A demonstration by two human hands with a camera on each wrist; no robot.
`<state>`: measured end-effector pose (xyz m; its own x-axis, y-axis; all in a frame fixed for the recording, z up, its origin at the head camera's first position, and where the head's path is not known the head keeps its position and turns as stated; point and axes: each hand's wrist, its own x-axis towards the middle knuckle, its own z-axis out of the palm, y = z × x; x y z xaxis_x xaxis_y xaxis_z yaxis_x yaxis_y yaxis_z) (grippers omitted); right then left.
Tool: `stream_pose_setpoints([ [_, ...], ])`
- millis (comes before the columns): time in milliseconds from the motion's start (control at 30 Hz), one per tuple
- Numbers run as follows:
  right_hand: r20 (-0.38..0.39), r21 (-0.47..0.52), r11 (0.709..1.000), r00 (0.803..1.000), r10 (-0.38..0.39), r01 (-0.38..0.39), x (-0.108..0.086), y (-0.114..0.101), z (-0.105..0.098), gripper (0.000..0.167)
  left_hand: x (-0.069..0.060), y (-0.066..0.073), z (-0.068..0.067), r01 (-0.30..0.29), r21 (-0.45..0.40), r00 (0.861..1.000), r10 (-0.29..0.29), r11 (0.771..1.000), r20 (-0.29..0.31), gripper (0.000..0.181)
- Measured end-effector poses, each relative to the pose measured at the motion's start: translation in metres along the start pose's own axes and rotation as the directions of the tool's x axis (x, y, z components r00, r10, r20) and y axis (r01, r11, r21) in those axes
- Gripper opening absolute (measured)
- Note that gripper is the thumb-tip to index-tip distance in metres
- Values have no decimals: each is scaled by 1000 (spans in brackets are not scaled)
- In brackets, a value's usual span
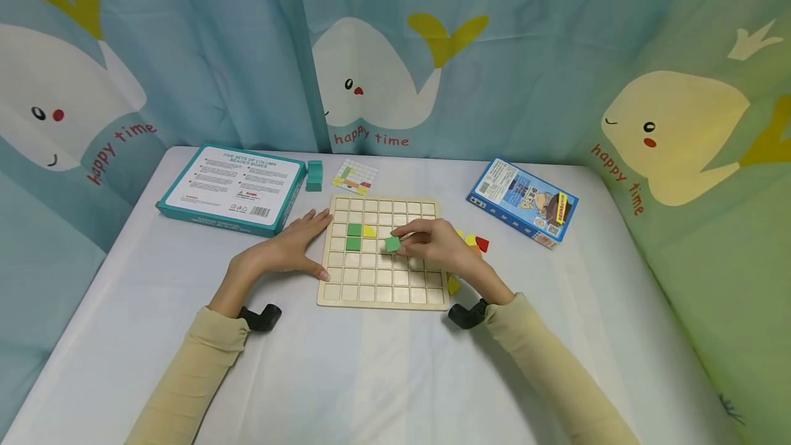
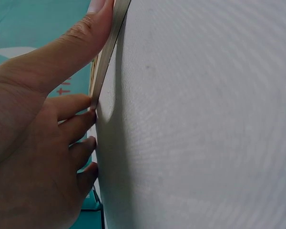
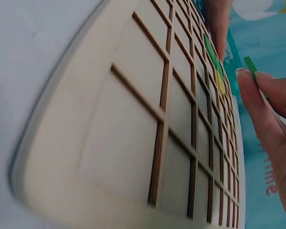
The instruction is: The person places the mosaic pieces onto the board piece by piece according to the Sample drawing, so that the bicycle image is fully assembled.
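A wooden grid board (image 1: 383, 297) lies flat on the white table. Two green square tiles (image 1: 353, 244) and a yellow tile (image 1: 369, 231) sit in cells on its left side. My right hand (image 1: 435, 246) pinches another green tile (image 1: 392, 244) between thumb and fingers above the middle of the board; the right wrist view shows this tile (image 3: 250, 67) edge-on, apart from the grid. With fingers spread, my left hand (image 1: 290, 246) touches the board's left edge. In the left wrist view its thumb and fingertips rest along the board's side (image 2: 105, 62).
Several yellow, orange and red tiles (image 1: 482, 244) lie right of the board, partly behind the right hand. A small pattern card (image 1: 355, 176) and teal blocks (image 1: 314, 176) are behind it. A teal-edged box (image 1: 231, 187) stands back left, a blue box (image 1: 524, 201) back right.
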<state>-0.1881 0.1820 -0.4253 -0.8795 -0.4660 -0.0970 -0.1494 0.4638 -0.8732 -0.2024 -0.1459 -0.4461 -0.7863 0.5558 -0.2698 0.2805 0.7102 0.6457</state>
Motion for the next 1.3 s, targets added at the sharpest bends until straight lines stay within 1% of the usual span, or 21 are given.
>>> stream_pose_setpoints([
  [67, 8, 13, 1000, 1000, -12, 12, 2, -2, 3, 30, 0, 0, 0, 2, 0, 1000, -2, 1000, 1, 122],
  [200, 17, 9, 1000, 999, -28, 28, 6, -6, 10, 29, 0, 1, 0, 2, 1, 1000, -2, 1000, 2, 122],
  [467, 48, -55, 997, 998, -51, 53, 15, -10, 24, 26, -1, 1, 0, 9, 0, 1000, -9, 1000, 2, 122],
  [567, 63, -94, 993, 996, -64, 70, 18, -12, 29, 24, 0, 1, 0, 8, 5, 1000, -8, 1000, 3, 122],
  [700, 85, -133, 988, 994, -69, 80, 24, -14, 36, 26, -1, 2, -1, 13, 10, 1000, -13, 1000, 8, 122],
  [1067, 107, -138, 989, 994, -30, 44, 35, -18, 51, 28, -1, 1, 0, 8, 14, 1000, -8, 1000, 12, 121],
  [1200, 108, -156, 986, 994, -33, 50, 37, -18, 54, 28, -1, 1, -1, 7, 11, 1000, -7, 1000, 14, 121],
  [1300, 108, -167, 984, 993, -52, 69, 38, -18, 56, 27, -1, 1, -1, 8, 5, 1000, -8, 1000, 12, 121],
])
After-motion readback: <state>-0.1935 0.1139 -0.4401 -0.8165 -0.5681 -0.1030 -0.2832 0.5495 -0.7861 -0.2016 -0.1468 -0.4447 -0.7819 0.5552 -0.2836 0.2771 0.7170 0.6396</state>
